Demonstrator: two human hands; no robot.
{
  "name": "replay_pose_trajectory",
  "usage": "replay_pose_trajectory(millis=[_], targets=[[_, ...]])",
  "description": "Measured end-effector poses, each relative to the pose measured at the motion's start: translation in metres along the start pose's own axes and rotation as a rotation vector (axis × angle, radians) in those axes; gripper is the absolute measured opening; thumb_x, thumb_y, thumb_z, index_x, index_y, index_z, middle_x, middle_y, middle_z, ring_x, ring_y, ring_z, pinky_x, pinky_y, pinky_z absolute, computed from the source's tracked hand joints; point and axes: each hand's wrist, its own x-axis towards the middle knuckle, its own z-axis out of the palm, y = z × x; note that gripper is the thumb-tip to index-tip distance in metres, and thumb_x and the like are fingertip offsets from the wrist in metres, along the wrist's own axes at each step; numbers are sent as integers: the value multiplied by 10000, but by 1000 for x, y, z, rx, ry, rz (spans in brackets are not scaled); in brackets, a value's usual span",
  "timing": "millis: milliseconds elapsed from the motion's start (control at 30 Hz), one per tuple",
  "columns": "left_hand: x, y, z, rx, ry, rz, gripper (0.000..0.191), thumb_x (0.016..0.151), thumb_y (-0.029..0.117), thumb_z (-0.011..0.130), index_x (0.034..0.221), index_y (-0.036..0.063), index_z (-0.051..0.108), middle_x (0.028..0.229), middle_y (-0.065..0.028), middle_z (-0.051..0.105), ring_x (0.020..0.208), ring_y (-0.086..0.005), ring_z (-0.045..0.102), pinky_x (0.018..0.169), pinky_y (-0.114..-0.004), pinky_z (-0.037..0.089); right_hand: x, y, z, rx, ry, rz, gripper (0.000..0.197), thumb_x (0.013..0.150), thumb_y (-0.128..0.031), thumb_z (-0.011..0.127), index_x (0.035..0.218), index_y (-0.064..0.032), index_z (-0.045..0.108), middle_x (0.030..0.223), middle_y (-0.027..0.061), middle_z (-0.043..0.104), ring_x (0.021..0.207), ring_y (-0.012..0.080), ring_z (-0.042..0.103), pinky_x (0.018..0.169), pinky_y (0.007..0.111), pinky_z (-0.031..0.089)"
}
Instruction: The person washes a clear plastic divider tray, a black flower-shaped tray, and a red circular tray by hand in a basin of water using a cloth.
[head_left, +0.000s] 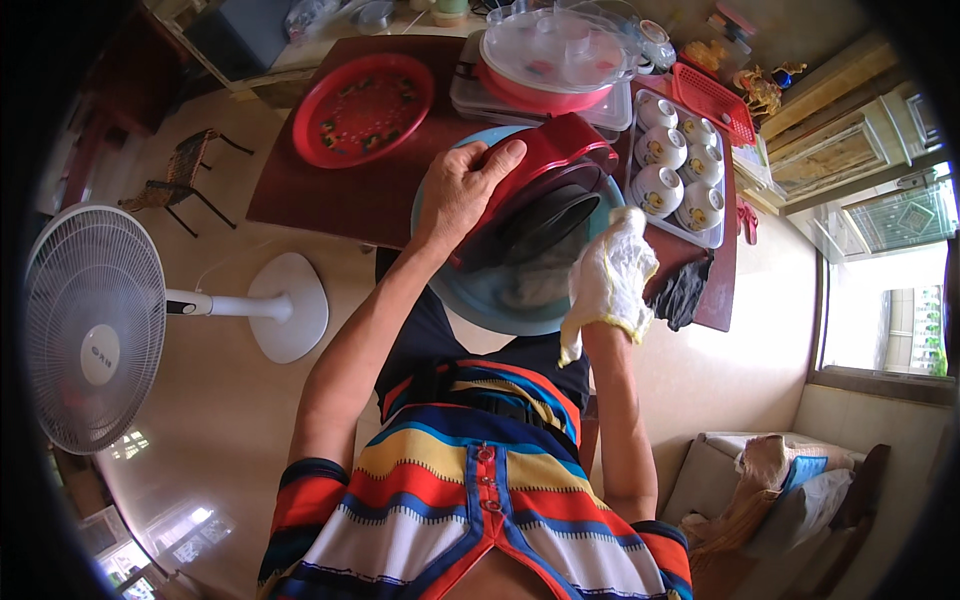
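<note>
My left hand (465, 191) grips the rim of a red container with a dark interior (525, 161), its thumb on top. The container is tilted above a light blue basin (472, 300), which sits over my lap at the table's near edge. A greyish cloth or murky water shows inside the basin; I cannot tell which. Over my right hand (611, 274) lies a white cloth with yellow edging, which hides most of the fingers. That hand is just right of the container, above the basin's right side.
A red round tray (364, 109) lies on the dark red table (281, 187). Upturned bowls (660, 150) fill a tray at the right, with a black cloth (682, 292) near it. Stacked lidded containers (555, 52) stand behind. A white fan (97, 330) stands at the left.
</note>
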Motion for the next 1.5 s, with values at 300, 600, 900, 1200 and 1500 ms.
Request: replay_pose_trajectory(millis=[300, 600, 900, 1200, 1500], targets=[[-17, 55, -3, -81, -25, 52, 396, 850, 363, 612, 737, -16, 599, 545, -17, 432, 553, -86, 367, 521, -272, 351, -19, 4, -5, 466, 549, -500, 461, 675, -256, 640, 1090, -113, 499, 1163, 195, 426, 1106, 392, 384, 947, 536, 283], [-28, 73, -16, 0, -130, 185, 247, 845, 250, 555, 833, 14, 629, 693, -162, 600, 564, -194, 531, 575, -320, 427, 32, -9, -34, 488, 657, -773, 352, 685, -283, 600, 1035, -269, 566, 1305, 193, 315, 1238, 428, 243, 1028, 602, 175], [-25, 97, -42, -211, -132, 138, 315, 855, 263, 643, 620, 56, 605, 575, 106, 448, 568, -9, 352, 504, -201, 283, 64, 50, -8, 529, 607, -609, 378, 734, -263, 579, 1102, -201, 517, 1277, 179, 330, 1170, 386, 293, 993, 531, 236], [-17, 91, -60, -646, 173, -66, 210, 820, 205, 668, 951, 41, 683, 941, -22, 660, 848, -76, 590, 812, -227, 441, 52, 67, 81, 983, 471, -211, 420, 767, -230, 591, 1155, -140, 457, 1191, 147, 394, 1065, 323, 389, 946, 452, 312], [-17, 73, -49, -930, 181, -249, 382, 870, 307, 596, 1120, 19, 586, 1059, -79, 626, 985, -162, 583, 895, -313, 449, 44, 29, 149, 1027, 582, -124, 471, 800, -197, 603, 1207, -80, 398, 1106, 115, 459, 959, 260, 485, 899, 373, 389]])
